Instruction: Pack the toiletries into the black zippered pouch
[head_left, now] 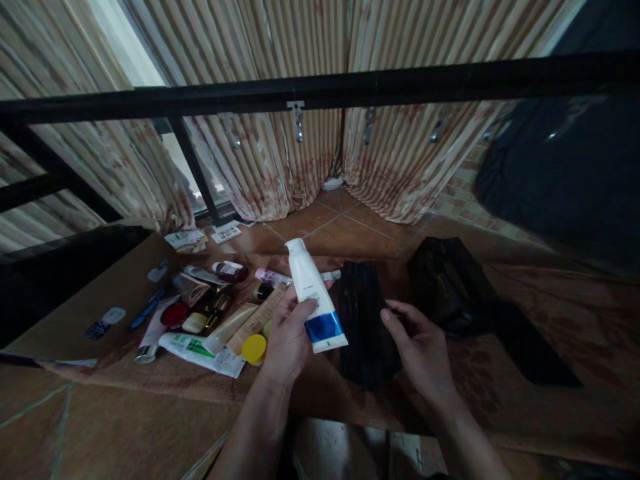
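Left hand grip around white tube

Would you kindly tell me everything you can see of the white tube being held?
The tube is white, soft-looking plastic with a blue band near its flat crimped end and a white cap on top. Small print on it is too fine to read. It tilts, cap up and away from the person, crimped end down and toward them. The left hand grips it around the middle, thumb across the front. It is held above the mat, beside a black pouch. The right hand is apart from it.
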### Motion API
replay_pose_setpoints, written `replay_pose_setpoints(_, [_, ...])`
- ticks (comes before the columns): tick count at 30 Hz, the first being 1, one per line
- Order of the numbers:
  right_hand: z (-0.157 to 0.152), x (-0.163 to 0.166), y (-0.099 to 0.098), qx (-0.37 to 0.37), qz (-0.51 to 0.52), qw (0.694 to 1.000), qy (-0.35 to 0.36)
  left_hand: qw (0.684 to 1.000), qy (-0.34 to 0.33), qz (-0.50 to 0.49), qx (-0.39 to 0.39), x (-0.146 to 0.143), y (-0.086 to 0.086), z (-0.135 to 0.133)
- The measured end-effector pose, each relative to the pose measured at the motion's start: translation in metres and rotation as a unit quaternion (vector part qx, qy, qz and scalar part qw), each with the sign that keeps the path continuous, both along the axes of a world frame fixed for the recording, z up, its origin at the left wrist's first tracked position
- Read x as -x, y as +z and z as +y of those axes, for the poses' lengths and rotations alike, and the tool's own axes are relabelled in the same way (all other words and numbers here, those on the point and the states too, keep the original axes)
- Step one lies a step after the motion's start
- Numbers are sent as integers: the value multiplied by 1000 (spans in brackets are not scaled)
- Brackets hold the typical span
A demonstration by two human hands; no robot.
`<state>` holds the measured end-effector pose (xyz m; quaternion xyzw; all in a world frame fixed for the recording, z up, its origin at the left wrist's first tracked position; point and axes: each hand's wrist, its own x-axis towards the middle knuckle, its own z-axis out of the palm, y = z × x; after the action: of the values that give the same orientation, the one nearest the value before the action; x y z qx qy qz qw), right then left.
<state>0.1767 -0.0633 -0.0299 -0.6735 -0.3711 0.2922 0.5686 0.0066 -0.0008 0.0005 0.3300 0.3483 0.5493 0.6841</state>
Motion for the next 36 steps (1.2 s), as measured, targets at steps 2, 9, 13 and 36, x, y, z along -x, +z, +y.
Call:
replay_pose_setpoints(2, [0,0,0,-1,0,1000,-1,1000,-1,2,-6,0,0,0])
replay_pose_setpoints(9, [0,0,-1,4,-6,1000,-1,1000,-11,5,-23,1,1,-1])
replay_pose_setpoints(13, [0,-1,-3,3,5,1000,-2,999,-26,18,-37,3,0,0])
replay_pose_setpoints(36, [0,-1,-4,-7,-1,1000,14,990,-15,-135,31,-5,16,1])
